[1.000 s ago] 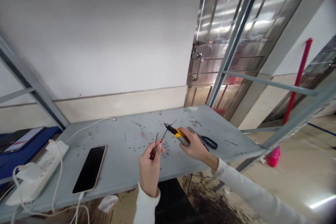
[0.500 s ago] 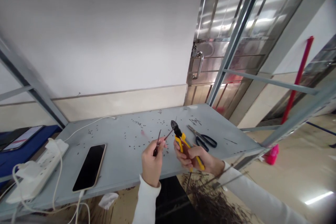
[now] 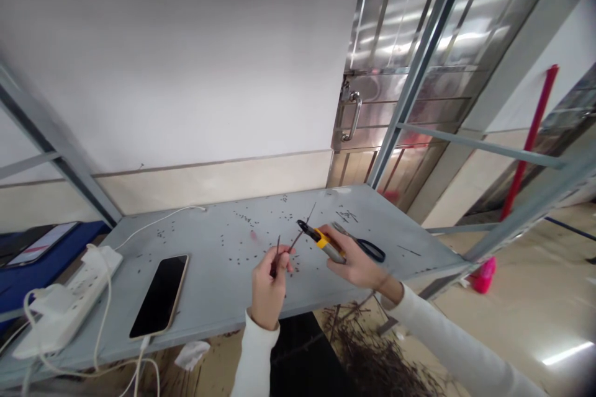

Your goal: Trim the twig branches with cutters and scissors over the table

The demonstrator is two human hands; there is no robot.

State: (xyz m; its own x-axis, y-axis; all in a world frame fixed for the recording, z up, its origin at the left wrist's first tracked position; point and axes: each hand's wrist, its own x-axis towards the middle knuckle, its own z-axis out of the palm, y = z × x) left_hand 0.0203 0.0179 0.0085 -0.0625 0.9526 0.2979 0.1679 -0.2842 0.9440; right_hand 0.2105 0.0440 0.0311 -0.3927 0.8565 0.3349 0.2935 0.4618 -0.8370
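Fingertips (image 3: 280, 265) of the left hand (image 3: 267, 290) pinch a few thin dark twigs (image 3: 278, 252), which rise toward 1 o'clock. At that hand's 2 o'clock, the black jaws of yellow-handled diagonal cutters (image 3: 321, 240) sit near the twigs (whether they are parted is too small to tell). Fingers (image 3: 336, 260) of the right hand (image 3: 357, 265) curl together around the handles. On the grey metal table (image 3: 212, 301) lie dark clippings (image 3: 242, 218), with black-handled scissors (image 3: 370, 250) at the right hand's 2 o'clock and a smartphone (image 3: 159, 296) at the left hand's 9 o'clock. A heap of twigs (image 3: 377, 360) lies on the floor at 5 o'clock. The step in hand looks like lining the cutters up on the twigs; a clean snip calls for seating the jaws squarely across one twig.
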